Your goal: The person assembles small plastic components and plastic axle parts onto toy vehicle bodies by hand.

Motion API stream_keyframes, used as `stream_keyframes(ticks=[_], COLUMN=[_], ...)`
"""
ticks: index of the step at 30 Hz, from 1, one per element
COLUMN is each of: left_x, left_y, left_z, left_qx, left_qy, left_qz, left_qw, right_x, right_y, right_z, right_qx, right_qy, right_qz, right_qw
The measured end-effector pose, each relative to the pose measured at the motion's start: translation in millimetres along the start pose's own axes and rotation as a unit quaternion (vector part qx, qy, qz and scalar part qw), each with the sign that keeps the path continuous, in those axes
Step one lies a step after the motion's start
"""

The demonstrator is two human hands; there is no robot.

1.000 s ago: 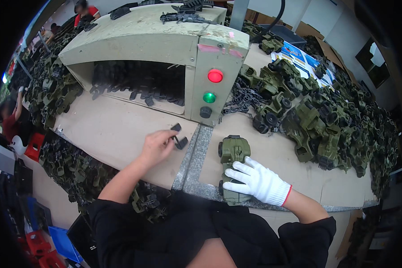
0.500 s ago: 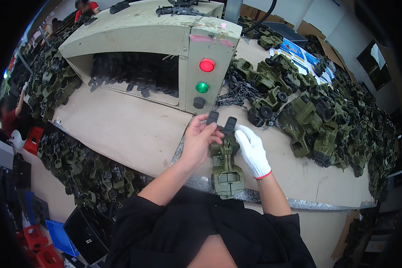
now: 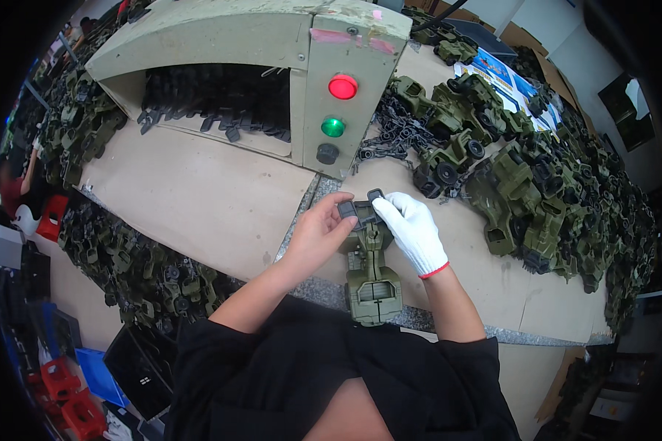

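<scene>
A dark grey plastic part with two squarish pads (image 3: 348,211) sits at the far end of an olive-green toy vehicle body (image 3: 374,290). My bare left hand (image 3: 320,229) pinches its left pad between thumb and fingers. On the other side, my right hand (image 3: 415,229), in a white glove with a red cuff edge, grips the right pad. The vehicle body lies lengthwise at the table's near edge, close to my chest. My fingers partly cover where the part meets the body, so I cannot tell whether it is seated.
Beyond my hands stands a pale machine housing (image 3: 198,37) with a red light, a green light and a black knob. Dark parts (image 3: 232,125) lie in its opening. Green toy vehicles (image 3: 522,191) are heaped at right, beside small dark pieces (image 3: 397,136). More fill the left side.
The dark part has come down from above onto the far end of the vehicle body. Both hands moved slightly nearer with it, and the right fingers now close on its right pad.
</scene>
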State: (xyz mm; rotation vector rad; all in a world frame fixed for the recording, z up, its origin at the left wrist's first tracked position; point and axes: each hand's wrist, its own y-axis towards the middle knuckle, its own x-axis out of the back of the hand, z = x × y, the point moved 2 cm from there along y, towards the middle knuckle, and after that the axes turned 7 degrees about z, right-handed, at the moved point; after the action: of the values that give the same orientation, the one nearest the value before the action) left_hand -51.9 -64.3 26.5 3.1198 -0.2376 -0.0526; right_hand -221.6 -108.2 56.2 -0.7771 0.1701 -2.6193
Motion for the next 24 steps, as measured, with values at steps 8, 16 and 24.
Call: stream_keyframes(ticks=[8,16,24], left_x=[1.4,3.9,4.8], left_y=[-5.1,-2.2,-1.2], left_z=[-4.8,-2.1,-5.0], left_qx=[0.024,0.072,0.116], left_qy=[0.004,0.037,0.017], left_qz=[0.037,0.056,0.082], left_qw=[0.999,0.995,0.990], right_x=[-8.9,-11.4,-10.4], right_y=[-13.7,-22.6,-16.4], right_z=[1.4,7.1,-6.2], right_qx=[0.028,0.026,0.029], right_qy=[0.023,0.044,0.100], right_qz=[-0.063,-0.055,0.025], right_qw=[0.997,0.997,0.994])
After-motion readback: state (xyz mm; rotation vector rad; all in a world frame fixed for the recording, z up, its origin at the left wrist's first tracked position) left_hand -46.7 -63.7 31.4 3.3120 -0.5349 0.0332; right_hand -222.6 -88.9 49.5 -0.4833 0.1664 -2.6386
